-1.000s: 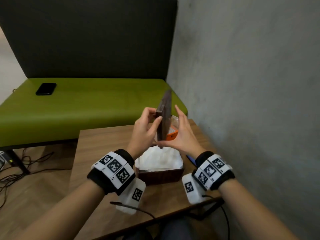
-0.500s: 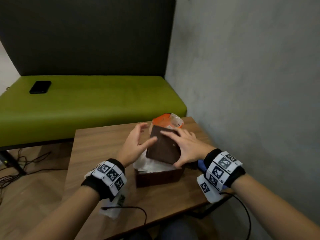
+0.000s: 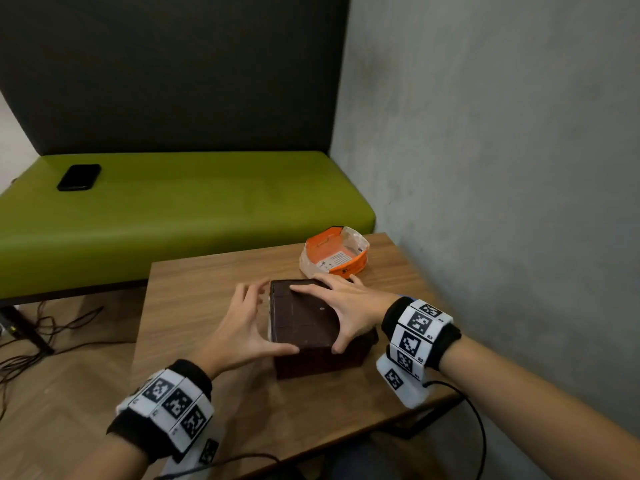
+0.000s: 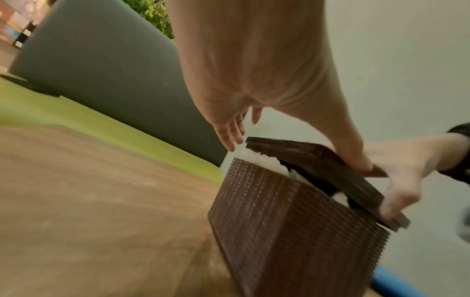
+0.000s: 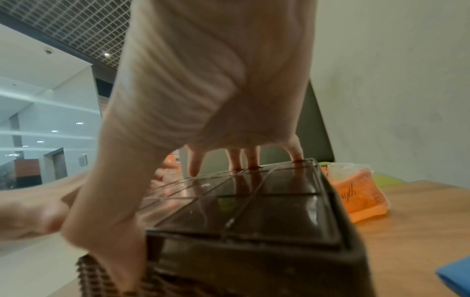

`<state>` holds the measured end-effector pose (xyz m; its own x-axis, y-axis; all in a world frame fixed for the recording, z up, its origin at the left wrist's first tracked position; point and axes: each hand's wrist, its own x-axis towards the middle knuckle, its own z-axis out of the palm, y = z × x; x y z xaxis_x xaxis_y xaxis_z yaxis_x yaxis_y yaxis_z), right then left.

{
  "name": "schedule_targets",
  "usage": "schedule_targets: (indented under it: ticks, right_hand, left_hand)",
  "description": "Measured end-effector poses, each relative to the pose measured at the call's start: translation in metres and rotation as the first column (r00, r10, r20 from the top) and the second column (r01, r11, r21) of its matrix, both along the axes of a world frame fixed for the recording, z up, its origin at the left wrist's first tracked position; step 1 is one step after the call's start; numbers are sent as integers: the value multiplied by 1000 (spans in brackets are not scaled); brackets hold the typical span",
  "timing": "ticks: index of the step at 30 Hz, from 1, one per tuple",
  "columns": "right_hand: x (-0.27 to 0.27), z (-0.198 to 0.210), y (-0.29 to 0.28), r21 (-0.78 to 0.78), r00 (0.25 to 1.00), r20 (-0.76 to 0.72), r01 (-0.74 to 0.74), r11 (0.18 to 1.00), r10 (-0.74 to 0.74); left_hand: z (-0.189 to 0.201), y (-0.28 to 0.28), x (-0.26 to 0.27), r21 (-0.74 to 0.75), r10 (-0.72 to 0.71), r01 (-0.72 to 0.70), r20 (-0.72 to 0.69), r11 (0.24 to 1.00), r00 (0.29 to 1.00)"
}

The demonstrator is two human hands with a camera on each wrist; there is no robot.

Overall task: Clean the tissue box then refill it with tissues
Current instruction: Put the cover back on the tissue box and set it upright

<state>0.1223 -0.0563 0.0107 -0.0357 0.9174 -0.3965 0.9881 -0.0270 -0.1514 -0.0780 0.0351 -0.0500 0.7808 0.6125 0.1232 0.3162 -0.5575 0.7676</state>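
Note:
A brown woven tissue box (image 3: 322,362) stands on the wooden table (image 3: 194,306). Its dark lid (image 3: 301,320) lies tilted on top. White tissues (image 4: 259,160) bulge out under its raised left edge. My left hand (image 3: 246,327) is at the lid's left side, fingers spread and thumb laid on the near edge. My right hand (image 3: 349,303) lies flat on the lid, fingertips (image 5: 250,160) pressing near the far edge and thumb at the near right corner. The lid (image 5: 254,211) shows a grid of lines.
An opened orange tissue packet (image 3: 334,254) sits behind the box near the table's far edge. A blue object (image 5: 455,277) lies right of the box. A grey wall (image 3: 502,202) runs close on the right. A green bench (image 3: 173,209) with a black phone (image 3: 79,177) stands beyond.
The lid went from upright between both hands above the box to lying on top of it. Both hands came down with it, and the tissues are now mostly covered.

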Motion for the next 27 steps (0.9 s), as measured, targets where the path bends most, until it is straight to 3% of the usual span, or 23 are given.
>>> schedule_targets:
  ticks: [3, 14, 20, 23, 25, 27]
  right_hand:
    - [3, -1, -1, 28, 1000, -18, 5, 1000, -5]
    - [2, 3, -4, 71, 999, -46, 14, 997, -10]
    - [3, 2, -6, 49, 1000, -7, -11, 999, 11]
    - [3, 1, -6, 40, 1000, -9, -12, 999, 12]
    - [3, -1, -6, 37, 1000, -7, -22, 999, 22]
    - [2, -3, -5, 26, 999, 8, -40, 999, 40]
  left_hand:
    - [-10, -8, -9, -42, 8, -8, 2, 999, 1000]
    - [-26, -8, -18, 108, -56, 50, 56, 993, 997]
    - [-25, -13, -12, 121, -186, 188, -26, 975, 982]
    - [-25, -17, -9, 39, -85, 82, 94, 996, 992]
    - [-26, -18, -9, -106, 40, -14, 246, 994, 968]
    - [-25, -19, -8, -216, 85, -19, 298, 976, 951]
